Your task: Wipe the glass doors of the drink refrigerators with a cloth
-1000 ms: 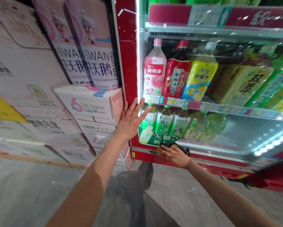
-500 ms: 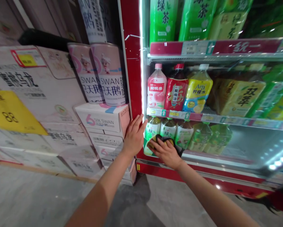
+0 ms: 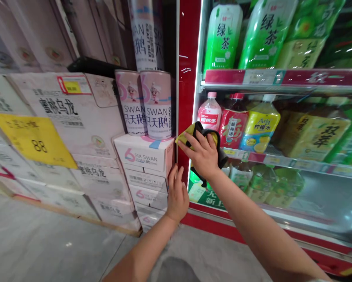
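My right hand (image 3: 204, 154) presses a yellow and dark grey cleaning cloth (image 3: 189, 136) flat against the left side of the drinks fridge, where the glass front meets the red frame (image 3: 190, 47). Part of the cloth bunches up behind the fingers. Lower and to the left, my left hand (image 3: 177, 197) has its fingers stretched upward along the red frame, beside the stacked Six Swan boxes (image 3: 140, 157). Nothing is in it. Behind the cloth, a pink peach drink bottle (image 3: 209, 109) is partly covered.
Swan beer cans (image 3: 156, 105) stand on the small boxes. Larger cartons (image 3: 84, 117) with a yellow price sign (image 3: 31, 141) fill the left. Green tea bottles (image 3: 222, 39) line the upper fridge shelf. Grey floor (image 3: 61, 239) lies below.
My right hand has moved the cloth upward, from the lower bottles to the middle shelf's height. My left hand has slid lower along the frame. The view has shifted left.
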A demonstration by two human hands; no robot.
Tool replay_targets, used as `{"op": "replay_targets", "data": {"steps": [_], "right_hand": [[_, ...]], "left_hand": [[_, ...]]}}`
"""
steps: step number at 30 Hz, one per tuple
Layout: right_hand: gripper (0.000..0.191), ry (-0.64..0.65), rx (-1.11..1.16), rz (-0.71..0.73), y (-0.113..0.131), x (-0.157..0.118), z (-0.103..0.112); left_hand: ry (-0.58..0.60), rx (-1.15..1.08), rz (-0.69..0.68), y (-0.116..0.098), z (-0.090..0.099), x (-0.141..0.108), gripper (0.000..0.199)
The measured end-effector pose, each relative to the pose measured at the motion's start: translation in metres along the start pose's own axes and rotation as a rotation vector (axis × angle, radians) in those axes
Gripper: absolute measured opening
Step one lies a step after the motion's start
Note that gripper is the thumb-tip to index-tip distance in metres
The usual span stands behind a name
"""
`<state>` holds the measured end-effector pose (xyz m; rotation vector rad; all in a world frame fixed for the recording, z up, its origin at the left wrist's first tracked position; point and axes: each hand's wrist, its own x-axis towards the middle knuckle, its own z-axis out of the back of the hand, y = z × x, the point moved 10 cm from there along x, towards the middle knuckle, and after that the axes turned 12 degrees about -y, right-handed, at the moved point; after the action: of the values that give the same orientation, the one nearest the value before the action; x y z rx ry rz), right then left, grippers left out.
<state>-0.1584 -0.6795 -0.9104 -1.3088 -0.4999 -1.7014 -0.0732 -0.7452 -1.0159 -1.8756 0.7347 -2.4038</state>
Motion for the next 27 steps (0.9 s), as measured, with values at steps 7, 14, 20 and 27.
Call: {"op": "replay_targets", "data": {"steps": [7, 14, 20, 27], "right_hand": [[0.044, 0.096, 0.083, 0.181, 0.043, -0.103, -0.031], [0.03, 0.271, 0.26, 0.421, 0.092, -0.193, -0.063], [0.035, 0.059, 0.06, 0.325, 0.044, -0.072, -0.015], [0.05, -0.082, -0.101, 0.212, 0.003, 0.058, 0.032]], "left_hand": [[-0.122, -0.164, -0.079, -0.018, 0.038, 0.046, 0.045], [-0.153, -0.174, -0.06, -0.028, 0.045, 0.055, 0.041], [-0.162, -0.163, -0.079, -0.044, 0.053, 0.078, 0.044], [-0.096, -0.032, -0.11, -0.051, 0.051, 0.126, 0.053]]}}
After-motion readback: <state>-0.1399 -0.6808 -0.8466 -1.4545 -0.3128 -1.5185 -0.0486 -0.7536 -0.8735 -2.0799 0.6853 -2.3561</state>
